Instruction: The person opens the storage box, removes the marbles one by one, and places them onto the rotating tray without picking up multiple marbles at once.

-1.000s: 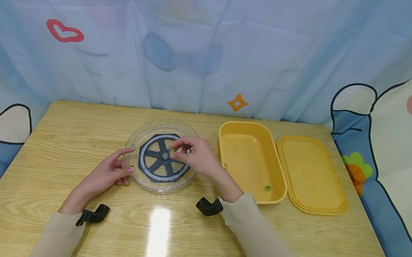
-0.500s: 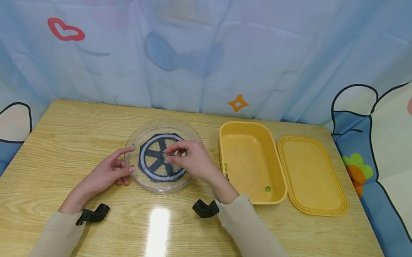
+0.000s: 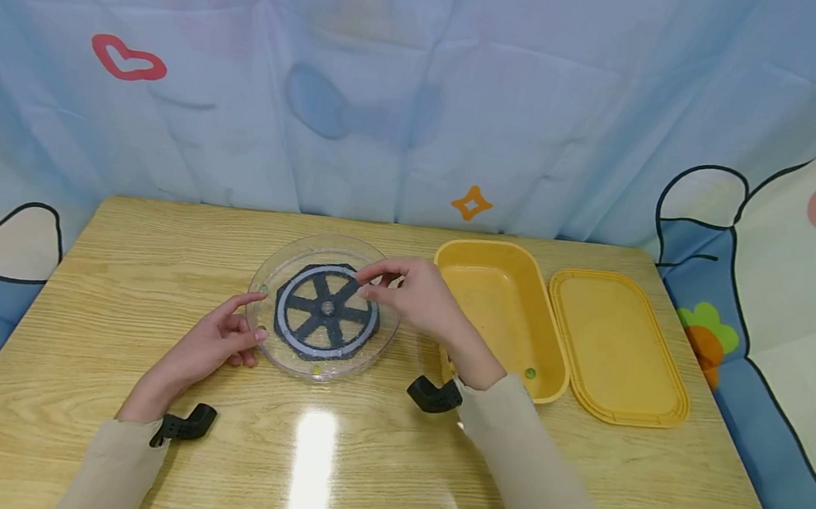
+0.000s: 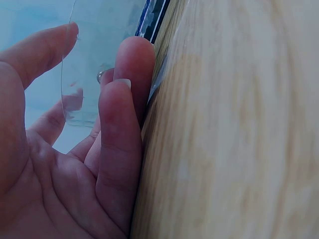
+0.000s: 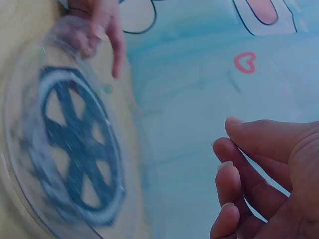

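A clear round dish [image 3: 387, 339] stands on the table, with a dark spoked wheel [image 3: 325, 337] under a pale ring in its middle. A small green marble-like ball [image 3: 317, 369] lies at the dish's front rim. Another green ball [image 3: 263, 289] is at its left rim, by my left index fingertip. My left hand [image 3: 216, 338] holds the dish's left edge, thumb and index finger on the rim. Over the dish's right side hovers my right hand [image 3: 411, 296], fingertips close together; nothing shows between them in the right wrist view [image 5: 264, 184].
A yellow bin [image 3: 483, 250] stands right of the dish, with a green ball [image 3: 531, 374] inside near its front corner. Beside it lies a flat yellow lid [image 3: 618, 347]. A patterned curtain [image 3: 407, 122] hangs behind the wooden table [image 3: 229, 468].
My right hand has drawn back from the wheel's centre, up and to the right. The green ball at its fingertips earlier no longer shows there; one now appears at the front rim.
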Demonstrator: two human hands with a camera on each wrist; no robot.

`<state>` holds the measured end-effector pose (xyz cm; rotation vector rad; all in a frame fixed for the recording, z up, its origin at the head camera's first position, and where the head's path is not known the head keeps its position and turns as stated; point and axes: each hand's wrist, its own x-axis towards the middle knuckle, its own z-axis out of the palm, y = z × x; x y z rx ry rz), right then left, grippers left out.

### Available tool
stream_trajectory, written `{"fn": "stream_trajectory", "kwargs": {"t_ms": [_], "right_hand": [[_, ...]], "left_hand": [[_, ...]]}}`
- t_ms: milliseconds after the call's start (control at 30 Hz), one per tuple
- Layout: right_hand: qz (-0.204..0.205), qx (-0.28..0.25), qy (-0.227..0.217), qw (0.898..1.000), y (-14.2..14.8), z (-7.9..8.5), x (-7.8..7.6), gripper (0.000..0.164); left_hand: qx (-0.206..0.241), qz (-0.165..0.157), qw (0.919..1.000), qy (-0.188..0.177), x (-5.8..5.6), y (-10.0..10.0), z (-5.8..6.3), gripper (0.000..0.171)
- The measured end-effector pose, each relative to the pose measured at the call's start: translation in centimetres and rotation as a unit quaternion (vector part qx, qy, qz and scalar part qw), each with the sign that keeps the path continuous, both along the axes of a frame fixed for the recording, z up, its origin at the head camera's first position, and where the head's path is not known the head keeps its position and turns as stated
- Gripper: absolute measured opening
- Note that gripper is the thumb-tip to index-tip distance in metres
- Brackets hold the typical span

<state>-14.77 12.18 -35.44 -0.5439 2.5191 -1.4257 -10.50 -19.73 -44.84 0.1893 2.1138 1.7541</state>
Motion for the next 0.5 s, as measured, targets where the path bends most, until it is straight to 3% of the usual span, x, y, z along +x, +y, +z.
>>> {"fn": "stream_trajectory", "kwargs": {"t_ms": [300, 500], "right_hand": [[-0.036, 0.022, 0.021, 0.999, 4.0, 2.4, -1.6, 0.015], [-0.044, 0.025, 0.008, 0.999, 7.5, 2.9, -2.9, 0.02]], "left_hand": [[-0.004, 0.005, 1.0, -0.001, 0.0, -0.1, 0.0, 0.065], [-0.004, 0.004, 1.0, 0.0, 0.0, -0.1, 0.0, 0.065]]}}
